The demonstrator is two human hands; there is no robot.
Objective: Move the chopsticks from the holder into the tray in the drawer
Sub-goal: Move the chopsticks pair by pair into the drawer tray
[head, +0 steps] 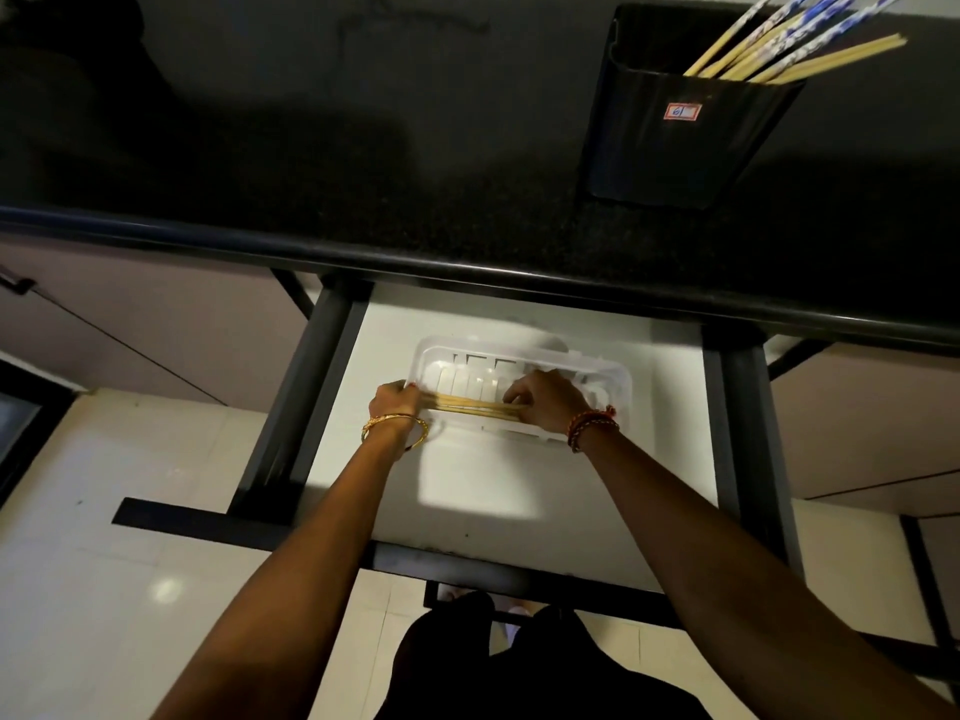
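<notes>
A clear plastic tray (613, 376) lies in the open white drawer (483, 491) under the counter. A small bundle of pale wooden chopsticks (470, 406) lies crosswise over the tray's near part. My left hand (397, 400) grips the bundle's left end and my right hand (545, 400) grips its right end, both just above the tray. A black holder (675, 137) stands on the counter at the upper right, with several wooden and blue-patterned chopsticks (795, 39) leaning out of its top to the right.
The black counter (363, 163) overhangs the drawer's far end. Dark drawer rails (306, 402) run along both sides, and a dark front bar (467, 563) closes the near edge. Cabinet doors flank the drawer; pale floor tiles (104, 563) lie at the left.
</notes>
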